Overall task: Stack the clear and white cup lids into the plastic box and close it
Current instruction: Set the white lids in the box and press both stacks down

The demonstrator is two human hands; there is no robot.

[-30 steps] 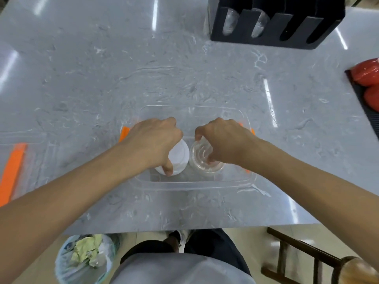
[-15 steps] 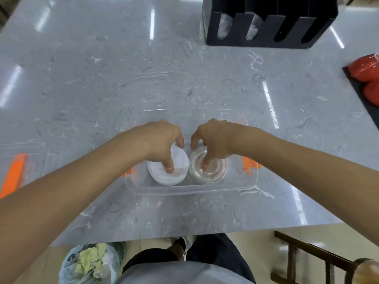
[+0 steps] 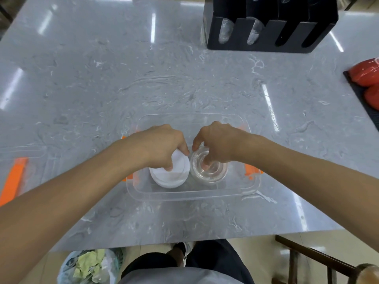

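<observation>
Both lid stacks sat side by side inside the open plastic box, a hand on each.

The white lid stack (image 3: pixel 170 173) and the clear lid stack (image 3: pixel 209 171) stood touching in the near half of the clear plastic box (image 3: pixel 190 196); the left hand (image 3: pixel 158 144) gripped the white stack from above with curled fingers, and the right hand (image 3: pixel 219 140) did likewise on the clear one. These thin plastic lids looked light, springy and slick, likely to slide apart, so holding each stack round its rim seemed safest. The box cover with orange latch (image 3: pixel 12 179) lay well apart on the grey marble table (image 3: pixel 123 78); a black cup dispenser (image 3: pixel 270 25) stood at the far edge.
</observation>
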